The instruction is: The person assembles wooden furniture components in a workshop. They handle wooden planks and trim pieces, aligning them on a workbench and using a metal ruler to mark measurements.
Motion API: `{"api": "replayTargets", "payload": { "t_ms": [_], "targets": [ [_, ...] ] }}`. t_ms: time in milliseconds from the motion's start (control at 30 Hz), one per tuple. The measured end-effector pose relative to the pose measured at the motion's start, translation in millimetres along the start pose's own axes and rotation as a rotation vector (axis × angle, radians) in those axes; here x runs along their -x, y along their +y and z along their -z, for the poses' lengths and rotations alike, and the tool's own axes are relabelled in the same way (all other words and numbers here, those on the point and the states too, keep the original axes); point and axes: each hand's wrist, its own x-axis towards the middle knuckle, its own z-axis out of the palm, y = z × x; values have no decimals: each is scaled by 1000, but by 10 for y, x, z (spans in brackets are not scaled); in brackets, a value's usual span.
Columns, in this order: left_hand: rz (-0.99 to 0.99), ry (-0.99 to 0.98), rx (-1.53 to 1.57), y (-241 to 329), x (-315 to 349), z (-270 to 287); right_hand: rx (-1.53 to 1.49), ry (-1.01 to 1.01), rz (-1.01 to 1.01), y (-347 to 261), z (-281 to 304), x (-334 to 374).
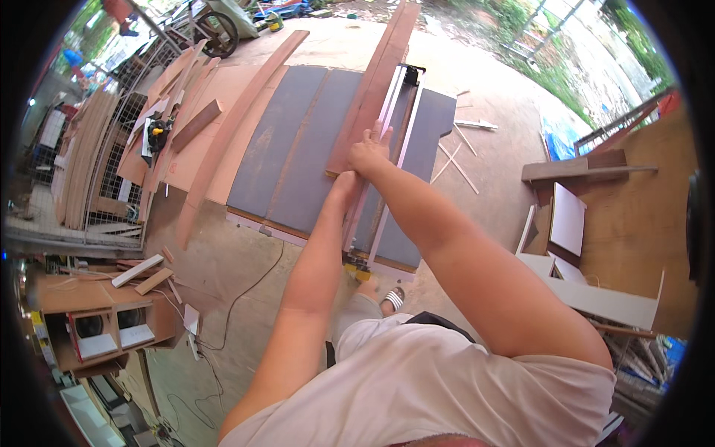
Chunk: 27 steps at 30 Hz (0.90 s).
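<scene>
Pale shirt (462, 395) fills the bottom of my head view. The right hand (370, 151) covers the fingers of the left hand (345, 186), so I cannot tell its grip. A white rail (396, 88) runs alongside. Reddish-brown and seamed lengthwise, the plank (378, 78) lies on the grey tabletop (298, 127), the right hand spread at its near end.

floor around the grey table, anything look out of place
Yes: thin sticks lie strewn and crossed on the floor right of the grey table, like dropped offcuts, and a dark cord trails loosely to the person's left, perhaps a trip hazard.
</scene>
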Motion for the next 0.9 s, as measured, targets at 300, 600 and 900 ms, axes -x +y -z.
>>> {"api": "replayTargets", "payload": {
  "t_ms": [300,600,900],
  "targets": [
    [258,443,-1028,227,229,-387,4,124,230,424,-113,-35],
    [222,656,-956,17,373,-475,-670,621,504,1830,-480,600],
    [360,631,-997,288,185,-577,-1344,10,-359,4518,-1798,467]
  ]
}}
